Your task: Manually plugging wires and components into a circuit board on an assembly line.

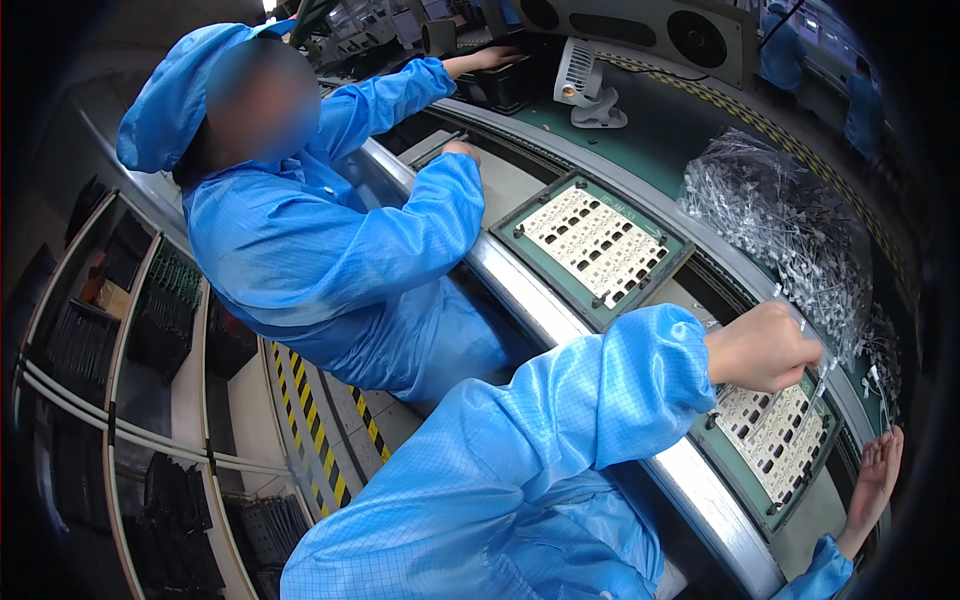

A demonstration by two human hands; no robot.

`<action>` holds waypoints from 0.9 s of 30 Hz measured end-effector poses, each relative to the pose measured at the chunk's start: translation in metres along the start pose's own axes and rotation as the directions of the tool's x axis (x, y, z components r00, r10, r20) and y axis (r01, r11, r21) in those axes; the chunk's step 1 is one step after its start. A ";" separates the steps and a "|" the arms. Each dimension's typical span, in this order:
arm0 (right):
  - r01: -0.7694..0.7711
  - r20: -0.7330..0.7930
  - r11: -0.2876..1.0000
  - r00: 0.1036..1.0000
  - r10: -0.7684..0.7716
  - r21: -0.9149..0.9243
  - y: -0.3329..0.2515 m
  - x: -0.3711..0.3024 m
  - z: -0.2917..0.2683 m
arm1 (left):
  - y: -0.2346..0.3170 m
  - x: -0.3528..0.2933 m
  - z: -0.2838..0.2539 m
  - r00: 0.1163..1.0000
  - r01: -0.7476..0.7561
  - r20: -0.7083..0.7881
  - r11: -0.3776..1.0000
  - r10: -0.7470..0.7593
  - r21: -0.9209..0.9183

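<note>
White PCB panel [785, 448] sits in the nearer green fixture [733, 468], on the line just past the silver rail [715, 510], directly under/beside the wearer's hands. L hand [765, 347] is over the panel's upper end, fingers curled in tight, apparently pinching a thin pale piece [825, 372]; exact item unclear, mostly hidden by knuckles. R hand [876, 478] is off the panel's right side, fingers roughly straight & close together; thin wires near the tips, can't tell if gripped.

Progress, est.: this panel looks mid-work. Black parts are on it in rows; can't tell which spots remain, partly blocked by L hand. Big clear bag [770, 215] of white wired pcs lies just beyond, plenty left. 2nd panel [598, 243] in its own fixture is upstream, nobody's hand on it. Co-worker [340, 225] at left, one hand at a black bin [500, 90].
</note>
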State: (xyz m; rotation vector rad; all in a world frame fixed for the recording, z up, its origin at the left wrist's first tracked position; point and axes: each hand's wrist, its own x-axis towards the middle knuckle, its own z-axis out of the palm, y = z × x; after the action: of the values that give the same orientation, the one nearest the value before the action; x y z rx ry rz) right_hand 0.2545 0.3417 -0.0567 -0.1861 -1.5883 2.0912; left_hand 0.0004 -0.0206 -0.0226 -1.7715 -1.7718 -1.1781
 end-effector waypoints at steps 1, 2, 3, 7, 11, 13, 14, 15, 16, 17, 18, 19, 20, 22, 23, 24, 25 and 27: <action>-0.033 0.004 0.999 0.999 0.033 0.021 -0.002 -0.001 0.007 | 0.000 0.000 0.001 1.000 -0.007 -0.008 1.000 0.007 -0.004; -0.067 0.008 0.997 0.998 0.066 0.042 -0.004 -0.001 0.014 | 0.000 0.000 0.000 1.000 -0.014 -0.017 1.000 0.014 -0.007; -0.069 0.008 0.997 0.998 0.068 0.041 -0.004 -0.003 0.018 | 0.001 0.000 0.000 1.000 -0.012 -0.017 1.000 0.012 -0.009; -0.097 0.011 0.995 0.995 0.097 0.014 -0.003 -0.007 0.027 | 0.004 0.002 -0.003 1.000 -0.017 -0.011 1.000 0.017 0.009; -0.099 0.025 0.994 0.995 0.100 -0.040 0.010 -0.005 0.014 | 0.001 0.000 0.002 1.000 -0.018 -0.005 1.000 0.018 0.000; -0.112 0.033 0.992 0.993 0.113 -0.056 0.004 -0.008 0.020 | 0.001 0.000 0.002 1.000 -0.021 -0.008 1.000 0.021 0.010; -0.121 0.043 0.990 0.991 0.124 -0.065 0.001 -0.009 0.024 | 0.002 0.000 0.002 1.000 -0.026 -0.009 0.999 0.027 0.024; -0.123 0.044 0.990 0.991 0.126 -0.064 0.001 -0.009 0.024 | 0.002 0.000 0.002 1.000 -0.024 -0.008 0.999 0.024 0.025; -0.132 0.047 0.988 0.990 0.135 -0.076 0.001 -0.009 0.023 | 0.002 0.000 0.003 1.000 -0.026 -0.001 0.999 0.026 0.030; -0.140 0.050 0.986 0.988 0.144 -0.089 0.001 -0.009 0.023 | 0.002 -0.001 0.003 1.000 -0.028 0.006 0.999 0.028 0.034; -0.143 0.051 0.986 0.988 0.147 -0.087 0.003 -0.009 0.022 | 0.002 0.000 0.004 1.000 -0.025 0.008 0.999 0.025 0.034; -0.128 0.062 0.988 0.989 0.133 -0.082 0.004 -0.009 0.021 | 0.003 0.000 0.004 1.000 -0.027 0.015 0.999 0.026 0.037; -0.113 0.072 0.991 0.990 0.119 -0.077 0.005 -0.009 0.019 | 0.003 0.000 0.005 0.999 -0.029 0.022 0.999 0.028 0.038; -0.111 0.066 0.990 0.991 0.117 -0.089 0.002 -0.010 0.025 | 0.002 -0.001 0.009 1.000 -0.028 0.001 0.999 0.028 0.024; -0.106 0.059 0.989 0.992 0.113 -0.101 0.000 -0.011 0.028 | 0.001 -0.001 0.011 0.999 -0.032 -0.020 0.999 0.032 0.010; -0.109 0.062 0.990 0.991 0.115 -0.095 0.003 -0.011 0.032 | 0.001 -0.001 0.013 0.999 -0.028 -0.015 1.000 0.029 0.014; -0.101 0.015 0.989 0.995 0.103 -0.111 0.005 -0.012 0.038 | 0.000 -0.002 0.015 1.000 -0.030 -0.002 0.999 0.030 0.027; -0.093 -0.032 0.987 0.995 0.089 -0.131 0.007 -0.012 0.042 | 0.000 -0.003 0.017 0.999 -0.033 0.008 0.999 0.032 0.039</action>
State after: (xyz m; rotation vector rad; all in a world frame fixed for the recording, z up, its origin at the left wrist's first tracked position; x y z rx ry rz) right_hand 0.2459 0.2980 -0.0525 -0.3368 -1.7334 2.0425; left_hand 0.0058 -0.0097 -0.0344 -1.7783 -1.7514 -1.1182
